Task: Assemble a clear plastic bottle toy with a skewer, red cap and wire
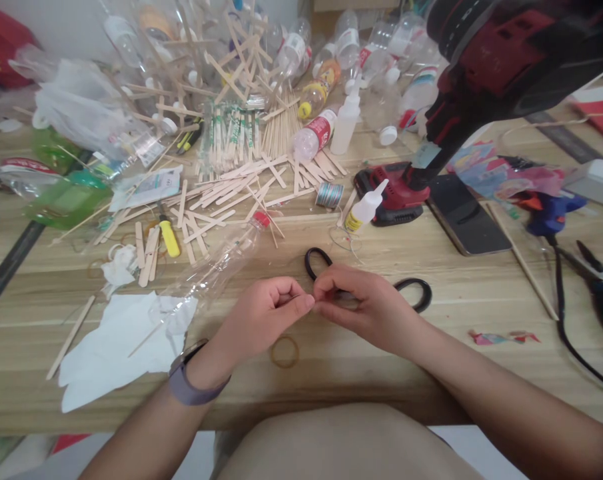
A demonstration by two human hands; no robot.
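My left hand (266, 317) and my right hand (364, 307) meet fingertip to fingertip above the table, both closed in a pinch. Whatever they pinch is too small or too hidden to make out. Black-handled scissors (317, 261) lie partly beneath my right hand, one handle loop showing on each side of it. On the table just below my fingers is a rubber band (284, 352). Left of my left hand a clear plastic bottle (216, 263) with a red cap lies on its side, a thin stick inside it. Its lower end overlaps a white tissue (126, 353).
Popsicle sticks (231, 187) and plastic bottles (321, 133) crowd the back. A red-black cordless drill (481, 73) stands at the right, behind a small glue bottle (365, 207). Further right are a phone (468, 213) and a blue glue gun (551, 213). A yellow-handled screwdriver (169, 235) lies left.
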